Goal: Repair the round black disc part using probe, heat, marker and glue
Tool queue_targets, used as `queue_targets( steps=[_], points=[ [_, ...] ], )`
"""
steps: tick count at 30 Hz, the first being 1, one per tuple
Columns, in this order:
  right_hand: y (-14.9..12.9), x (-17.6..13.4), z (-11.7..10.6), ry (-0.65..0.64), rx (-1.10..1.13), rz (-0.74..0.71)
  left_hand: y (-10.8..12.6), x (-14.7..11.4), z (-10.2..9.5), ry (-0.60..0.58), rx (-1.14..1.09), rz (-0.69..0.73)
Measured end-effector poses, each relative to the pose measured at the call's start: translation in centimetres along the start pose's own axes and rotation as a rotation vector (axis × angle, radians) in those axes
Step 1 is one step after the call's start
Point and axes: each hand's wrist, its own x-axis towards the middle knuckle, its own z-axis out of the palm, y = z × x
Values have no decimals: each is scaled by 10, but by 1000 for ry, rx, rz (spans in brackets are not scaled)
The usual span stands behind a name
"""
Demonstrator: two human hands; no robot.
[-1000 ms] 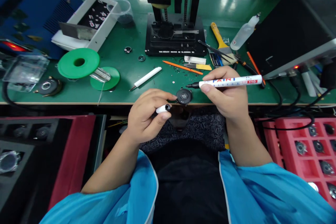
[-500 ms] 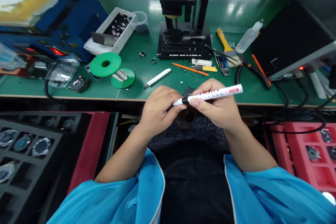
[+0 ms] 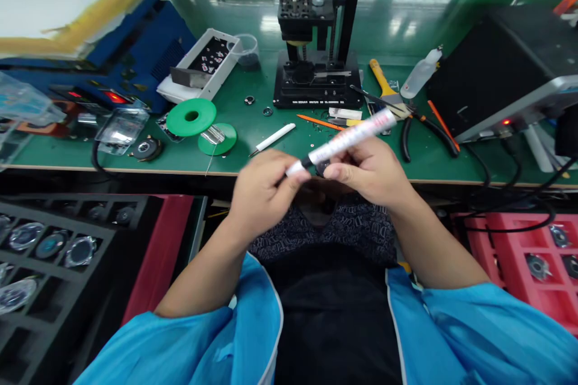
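Observation:
My left hand (image 3: 264, 192) is closed in a pinch on the pale tip end of a white paint marker (image 3: 352, 139). The barrel slants up to the right, slightly blurred, and passes above the fingers of my right hand (image 3: 377, 174). My right hand is closed, thumb against fingers, on a small dark round part (image 3: 322, 167), mostly hidden by the marker and fingers. On the bench just beyond my left hand lies a white pen-like tool (image 3: 273, 137).
A black press (image 3: 316, 81) stands at the bench's back. Green solder spools (image 3: 192, 115) sit left; a brush (image 3: 383, 79), pliers (image 3: 433, 126) and bottle (image 3: 421, 74) lie or stand right. A black foam tray (image 3: 49, 280) and a pink tray (image 3: 510, 240) flank my lap.
The marker has swung from nearly level to slanting up right. My right thumb and fingers have come off its barrel, while my left hand keeps its tip end. The camera view has shifted slightly.

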Motion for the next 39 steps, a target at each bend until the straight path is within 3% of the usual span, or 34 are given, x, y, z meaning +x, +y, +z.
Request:
queue_targets(
  steps=[3,5,10,17,20,24,27,30,34,39],
  points=[
    [11,1,-10,183,-108,34,-24,8,-8,310,345,-68],
    [15,0,-19,284,-183,17,-40,12,-14,382,431,-171],
    [16,-1,-33,348,-321,23,-60,14,-22,309,581,-437],
    [9,9,-52,300,-560,65,-75,5,-39,292,679,-541],
    [1,21,-63,232,-715,50,-70,-4,-38,316,685,-517],
    [-5,48,-70,108,-932,93,-43,-13,-20,354,573,-160],
    [-6,71,-67,-42,-1065,148,-16,-8,0,72,286,-54],
    [-4,87,-59,-141,-1157,160,-1,6,16,-133,243,-39],
    [-1,99,-53,-168,-1161,163,-1,22,22,-278,280,-47],
    [1,107,-57,-208,-1185,120,-2,34,21,-380,213,-16]
  ],
)
